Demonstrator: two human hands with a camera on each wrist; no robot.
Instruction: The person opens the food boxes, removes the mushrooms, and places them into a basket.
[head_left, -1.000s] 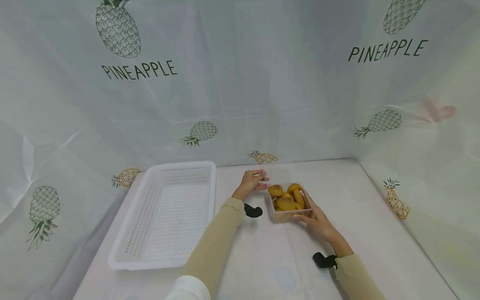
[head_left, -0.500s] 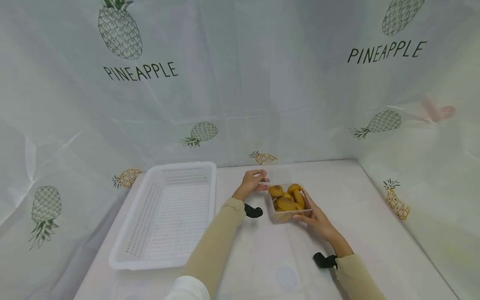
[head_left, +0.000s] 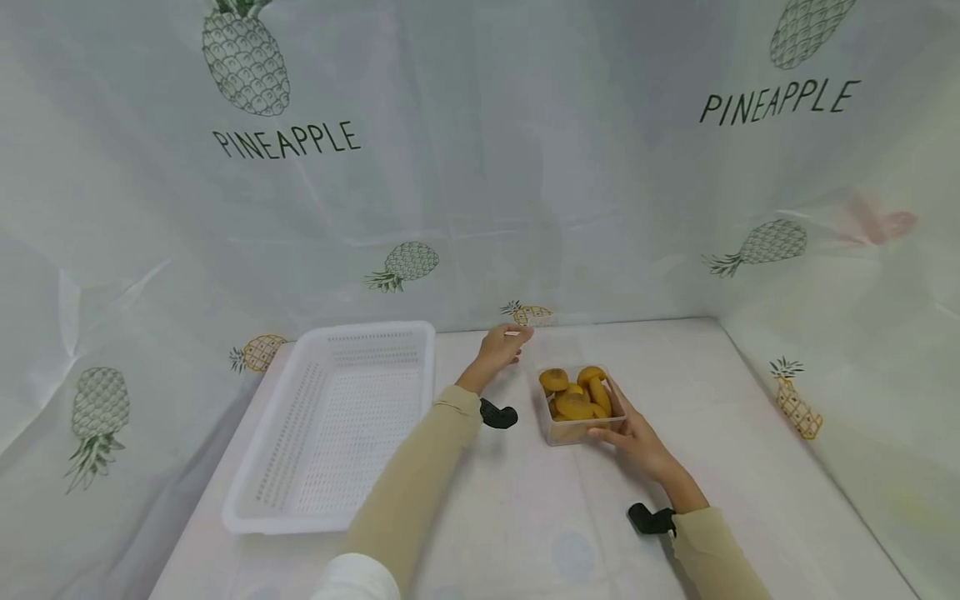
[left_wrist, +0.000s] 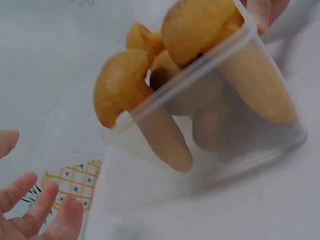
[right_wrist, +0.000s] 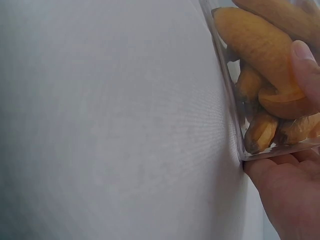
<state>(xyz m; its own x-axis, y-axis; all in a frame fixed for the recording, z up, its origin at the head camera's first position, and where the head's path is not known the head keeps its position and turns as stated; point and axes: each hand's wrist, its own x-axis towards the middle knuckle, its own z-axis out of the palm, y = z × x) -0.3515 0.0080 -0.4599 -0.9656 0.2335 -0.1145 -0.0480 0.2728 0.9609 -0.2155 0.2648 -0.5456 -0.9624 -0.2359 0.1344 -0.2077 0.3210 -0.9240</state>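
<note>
The right hand [head_left: 637,437] has its grip around the near right corner of the clear tub [head_left: 579,425] of orange mushroom toys [head_left: 573,404], which stands on the surface [head_left: 525,517]. The left hand [head_left: 501,347] hovers apart from it near the back wall, fingers loose and wide, holding nothing. A white basket [head_left: 337,425] lies to the left.

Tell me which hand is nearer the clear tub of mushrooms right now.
Right. The right hand holds the clear tub by its near right corner. The left hand is open, apart from it, off to its far left.

I count one clear tub [head_left: 579,408] of orange mushrooms [head_left: 574,403], too heaped to number, one white basket [head_left: 337,425], and two hands.
</note>
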